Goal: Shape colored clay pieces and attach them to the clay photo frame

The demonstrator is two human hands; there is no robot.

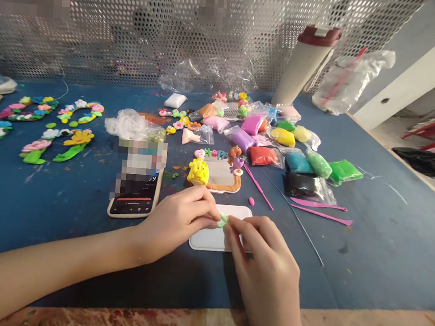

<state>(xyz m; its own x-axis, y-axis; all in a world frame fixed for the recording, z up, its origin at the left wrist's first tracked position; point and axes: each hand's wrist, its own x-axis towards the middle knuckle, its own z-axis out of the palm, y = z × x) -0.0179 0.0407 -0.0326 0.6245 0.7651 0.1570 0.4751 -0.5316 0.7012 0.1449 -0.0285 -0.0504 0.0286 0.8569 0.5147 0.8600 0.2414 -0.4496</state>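
Just above the white board [240, 213], a small piece of pale green clay [222, 218] sits pinched at the fingertips of both hands, partly hidden, so its long axis cannot be told. The left hand [177, 223] closes on it from 9 o'clock, the right hand [265, 267] from 5 o'clock, both curled and equally near. At 11 o'clock stands a yellow clay figure [197, 172]; farther out at 9 o'clock, a phone [135, 204]; at 1 o'clock, clay packs [263, 155] on the blue tabletop [47, 225].
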